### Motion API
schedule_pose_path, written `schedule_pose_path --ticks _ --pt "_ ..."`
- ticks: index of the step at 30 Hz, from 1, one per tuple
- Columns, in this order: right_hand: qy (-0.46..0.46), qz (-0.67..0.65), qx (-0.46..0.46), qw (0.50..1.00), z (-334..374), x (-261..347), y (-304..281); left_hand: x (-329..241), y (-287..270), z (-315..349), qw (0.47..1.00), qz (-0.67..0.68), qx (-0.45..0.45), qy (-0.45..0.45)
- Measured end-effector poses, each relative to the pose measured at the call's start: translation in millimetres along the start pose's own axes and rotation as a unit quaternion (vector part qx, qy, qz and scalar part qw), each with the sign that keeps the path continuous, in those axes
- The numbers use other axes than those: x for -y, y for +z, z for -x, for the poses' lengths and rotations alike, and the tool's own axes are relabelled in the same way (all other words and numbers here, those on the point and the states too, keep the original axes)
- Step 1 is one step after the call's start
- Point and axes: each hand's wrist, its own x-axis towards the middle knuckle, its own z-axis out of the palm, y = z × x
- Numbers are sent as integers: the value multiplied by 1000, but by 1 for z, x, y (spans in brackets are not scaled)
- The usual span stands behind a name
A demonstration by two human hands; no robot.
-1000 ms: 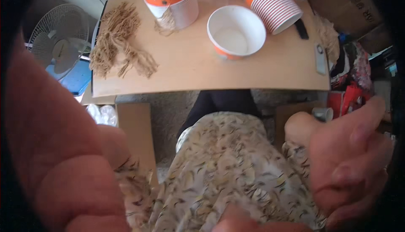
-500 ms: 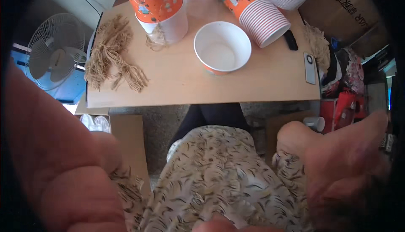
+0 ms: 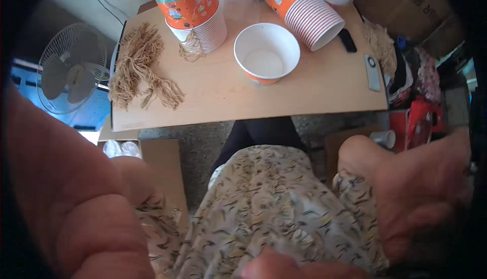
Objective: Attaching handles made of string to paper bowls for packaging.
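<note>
Close to the camera, my left hand (image 3: 76, 193) fills the left side of the picture, with its fingers out of sight. My right hand (image 3: 421, 187) is raised at the right, its fingers also hidden in the dark rim. Neither touches anything on the table (image 3: 223, 101). A single paper tub (image 3: 266, 53), white inside and orange outside, stands upright near the table's middle. Left of it is an upside-down stack of orange paper tubs (image 3: 190, 12), with a small tangle of tan string (image 3: 192, 46) against it. A bundle of tan strings (image 3: 137, 71) lies at the left.
Another tub stack (image 3: 309, 20) lies on its side at the back right. A black object (image 3: 347, 40) and a pale remote-like device (image 3: 372, 72) lie nearby. A fan (image 3: 73, 71) stands left, a cardboard box (image 3: 406, 5) back right. An open carton (image 3: 160, 172) sits below the table.
The view has shifted and tilted slightly, so the table appears a little moved and turned. Both hands stay raised near the camera. The objects on the table keep their places.
</note>
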Motion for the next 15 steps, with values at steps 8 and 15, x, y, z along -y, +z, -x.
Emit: schedule_pose_path --ticks 8,15 --pt "-130 553 -90 818 -59 -54 37 19 24 2 945 -7 285 160" --pt "-234 726 -85 642 -70 -66 23 -130 46 -39 850 -39 412 -326"
